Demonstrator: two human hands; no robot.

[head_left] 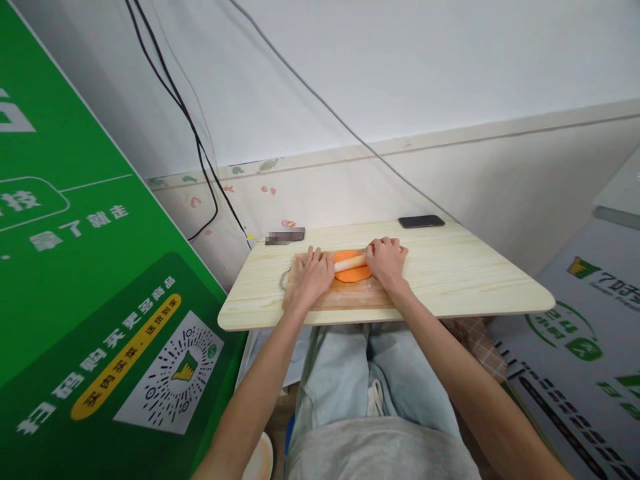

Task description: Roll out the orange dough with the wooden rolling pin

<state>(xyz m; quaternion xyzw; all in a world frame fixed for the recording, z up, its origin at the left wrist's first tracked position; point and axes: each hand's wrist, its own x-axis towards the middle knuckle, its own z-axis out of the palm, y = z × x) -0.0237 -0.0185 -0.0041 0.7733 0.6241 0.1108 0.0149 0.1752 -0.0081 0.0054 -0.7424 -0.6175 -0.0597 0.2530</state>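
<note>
A flat orange sheet (pixel 354 274), rounded in outline, lies on a wooden board (pixel 350 297). Across it rests a pale rolling pin (pixel 350 264), its middle showing between the hands. My left hand (pixel 315 273) is closed over the pin's left end. The right end is under my right hand (pixel 387 261), whose fingers curl around it. Both ends of the pin are hidden by the hands.
The board sits on a light wood table (pixel 460 273) against the wall. A black phone (pixel 421 221) lies at the back right, and a dark blurred object (pixel 285 236) at the back left. A green printed panel (pixel 100 267) stands left; cables hang behind.
</note>
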